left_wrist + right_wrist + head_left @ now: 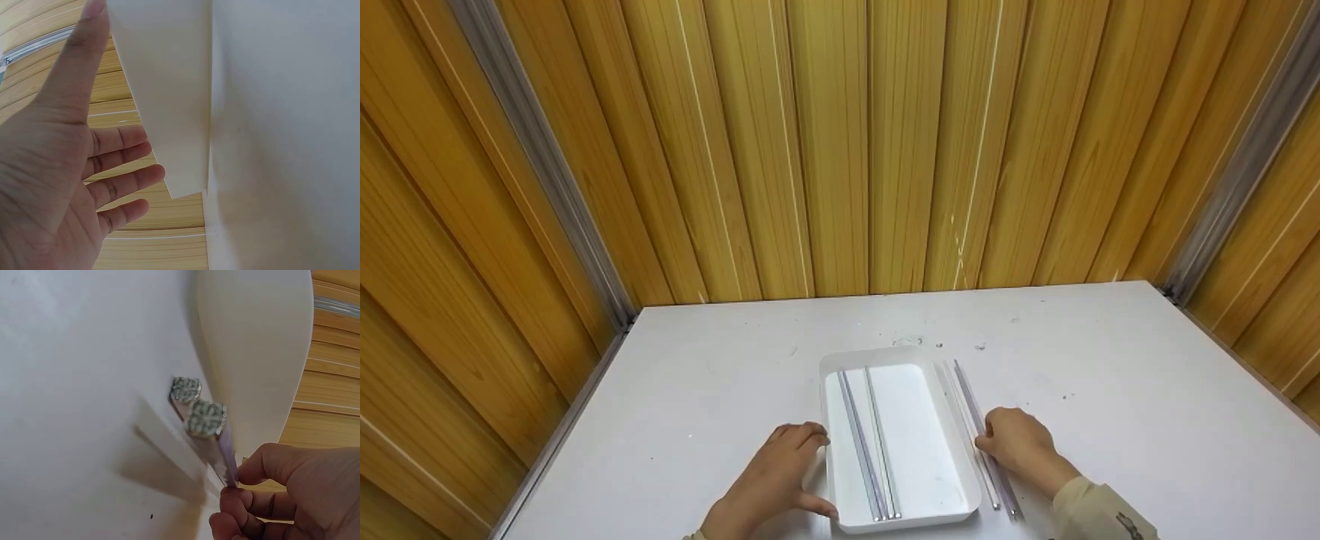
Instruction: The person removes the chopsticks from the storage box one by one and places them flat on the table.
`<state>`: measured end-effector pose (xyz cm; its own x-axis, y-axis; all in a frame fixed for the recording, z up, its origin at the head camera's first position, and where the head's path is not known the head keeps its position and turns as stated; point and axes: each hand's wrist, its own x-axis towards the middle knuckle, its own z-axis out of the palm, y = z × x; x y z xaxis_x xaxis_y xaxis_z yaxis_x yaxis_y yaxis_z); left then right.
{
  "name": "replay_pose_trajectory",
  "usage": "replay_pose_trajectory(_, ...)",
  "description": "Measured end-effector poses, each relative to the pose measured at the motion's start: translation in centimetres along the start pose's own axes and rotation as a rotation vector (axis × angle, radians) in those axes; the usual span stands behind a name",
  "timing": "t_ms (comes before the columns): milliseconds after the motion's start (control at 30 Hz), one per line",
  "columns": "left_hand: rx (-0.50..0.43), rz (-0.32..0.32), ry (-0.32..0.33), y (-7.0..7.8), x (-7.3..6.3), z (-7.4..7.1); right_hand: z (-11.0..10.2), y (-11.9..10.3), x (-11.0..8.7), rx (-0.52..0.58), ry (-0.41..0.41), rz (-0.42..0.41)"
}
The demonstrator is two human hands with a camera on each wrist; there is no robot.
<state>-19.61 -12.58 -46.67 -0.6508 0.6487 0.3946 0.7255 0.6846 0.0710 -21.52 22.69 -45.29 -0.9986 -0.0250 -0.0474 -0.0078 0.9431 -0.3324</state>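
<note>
Head view: light even and moderately bright, the white table (1110, 405) pale throughout, bare floor of the tray (922, 427) whitest of all, outlines fairly crisp. Left wrist view: hazier, low contrast, tray wall and table nearly merging in tone, diffuse brownish shadow beside the wall, lines of the wood-patterned panels (34, 22) bowed at upper left. Right wrist view: soft-edged shadows left of the right grip (287, 495), ends of the rods (205, 419) blurred.
</note>
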Motion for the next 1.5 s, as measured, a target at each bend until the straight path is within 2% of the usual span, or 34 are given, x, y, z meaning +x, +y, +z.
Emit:
replay_pose_trajectory(500,-0.01,-0.044,-0.065,0.11,0.33,-0.22,0.73,0.36,0.54,0.019,0.008,-0.003)
replay_pose_trajectory(900,0.007,-0.012,-0.014,0.01,0.12,0.06,0.8,0.41,0.78,-0.01,-0.005,-0.02)
replay_pose_trajectory(1500,-0.01,-0.025,-0.046,0.01,0.25,-0.13,0.59,0.32,0.61,-0.014,-0.015,-0.012)
